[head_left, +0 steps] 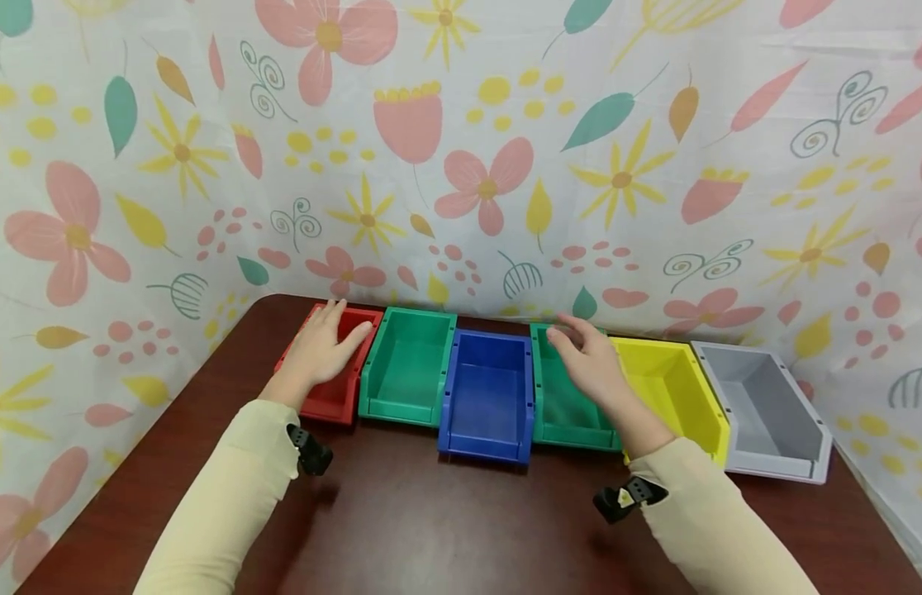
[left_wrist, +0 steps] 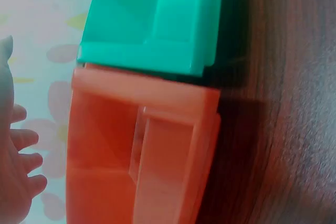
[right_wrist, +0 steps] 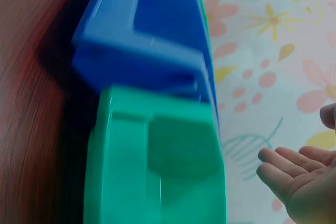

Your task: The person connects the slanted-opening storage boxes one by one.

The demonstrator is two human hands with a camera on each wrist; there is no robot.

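Note:
My left hand point(head_left: 316, 351) reaches over the red bin point(head_left: 330, 395) at the left end of a row, holding nothing, its fingers extended and thumb apart. In the left wrist view its fingers point(left_wrist: 26, 161) show at the left edge beside the red bin. My right hand point(head_left: 591, 364) hovers over the second green bin point(head_left: 572, 413), right of the blue bin point(head_left: 487, 397), its fingers loosely bent around nothing. In the right wrist view that hand point(right_wrist: 310, 182) appears at the lower right, palm up in the picture, with the blue and green bins to its left.
Between red and blue stands the first green bin point(head_left: 407, 364). A yellow bin point(head_left: 669, 388) and a grey bin point(head_left: 766, 413) end the row on the right. The dark wooden table point(head_left: 424, 521) meets a flower-patterned cloth point(head_left: 491, 107) behind the bins.

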